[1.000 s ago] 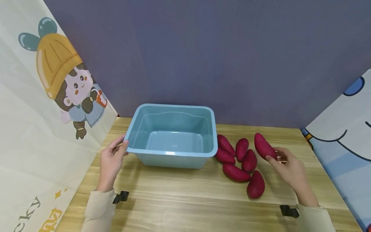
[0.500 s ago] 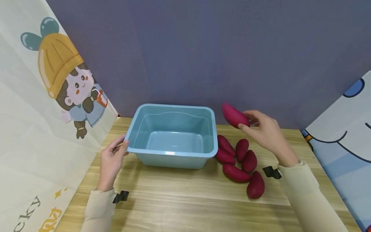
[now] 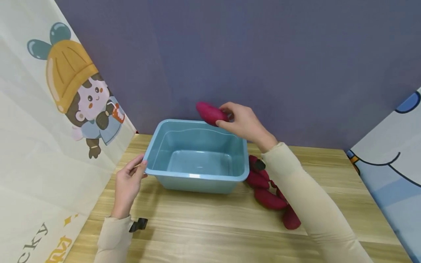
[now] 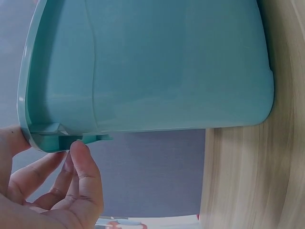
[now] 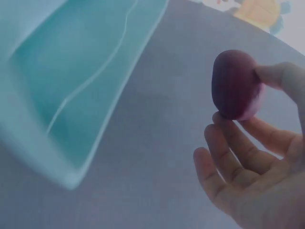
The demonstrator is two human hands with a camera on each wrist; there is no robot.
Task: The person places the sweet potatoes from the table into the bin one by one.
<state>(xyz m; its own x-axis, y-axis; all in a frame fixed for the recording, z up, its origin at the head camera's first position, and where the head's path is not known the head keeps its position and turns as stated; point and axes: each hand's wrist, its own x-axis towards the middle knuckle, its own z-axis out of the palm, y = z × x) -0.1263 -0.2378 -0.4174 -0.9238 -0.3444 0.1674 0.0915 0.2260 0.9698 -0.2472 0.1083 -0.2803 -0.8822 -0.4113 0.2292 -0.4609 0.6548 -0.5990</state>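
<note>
My right hand (image 3: 244, 122) pinches a crimson sweet potato (image 3: 210, 113) between thumb and fingertips, above the back rim of the light-blue plastic tub (image 3: 197, 184) in the head view. In the right wrist view the sweet potato (image 5: 234, 85) shows end-on, thumb on one side and fingers on the other, apart from the tub (image 5: 81, 86). My left hand (image 3: 129, 182) grips the tub's rim at its front left corner. The left wrist view shows the left hand (image 4: 62, 191) with its thumb and fingers at that rim.
Several more sweet potatoes (image 3: 269, 199) lie on the wooden table (image 3: 197, 226) against the tub's right side, partly hidden by my right sleeve (image 3: 309, 197). A grey-blue wall (image 3: 296, 65) stands behind. A cartoon-printed white sheet (image 3: 26, 146) hangs at the left.
My right hand has carried the sweet potato up and leftward from the right side of the table to over the tub's back rim. The left hand has stayed at the tub's corner.
</note>
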